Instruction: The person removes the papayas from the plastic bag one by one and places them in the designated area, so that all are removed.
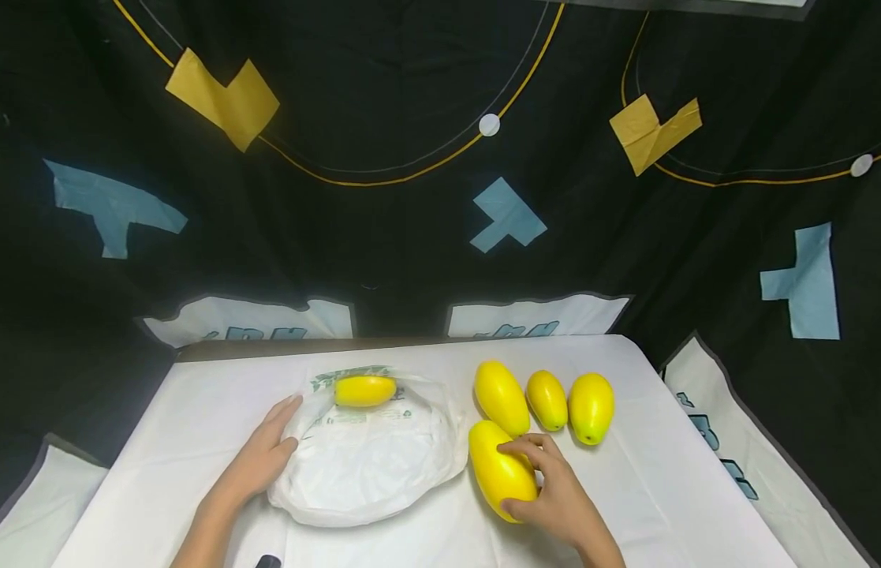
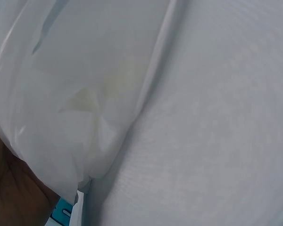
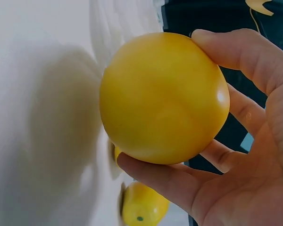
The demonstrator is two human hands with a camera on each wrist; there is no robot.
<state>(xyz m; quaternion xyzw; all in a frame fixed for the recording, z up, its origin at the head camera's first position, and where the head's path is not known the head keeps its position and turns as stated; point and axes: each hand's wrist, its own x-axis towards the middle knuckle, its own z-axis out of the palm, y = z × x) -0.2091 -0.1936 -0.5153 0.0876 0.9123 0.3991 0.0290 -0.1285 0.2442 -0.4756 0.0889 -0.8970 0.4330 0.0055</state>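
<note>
A large yellow oval fruit (image 1: 498,467) is gripped between the thumb and fingers of my right hand (image 1: 557,489). In the right wrist view the same yellow oval fruit (image 3: 162,99) shows end-on, with the right hand (image 3: 245,174) curled about it. I cannot tell whether it touches the table. My left hand (image 1: 264,450) touches the left edge of a thin white plastic bag (image 1: 376,465), its fingers fairly straight and thumb apart. A smaller yellow fruit (image 1: 365,391) lies at the bag's far side. In the left wrist view the palm (image 2: 14,188) is beside the bag (image 2: 85,127).
Beyond the right hand lie a large yellow fruit (image 1: 501,397), a small one (image 1: 546,401) and a medium one (image 1: 591,408). A white cloth covers the table (image 1: 667,473). A dark object (image 1: 268,562) shows at the near edge. Black curtain (image 1: 383,252) hangs behind.
</note>
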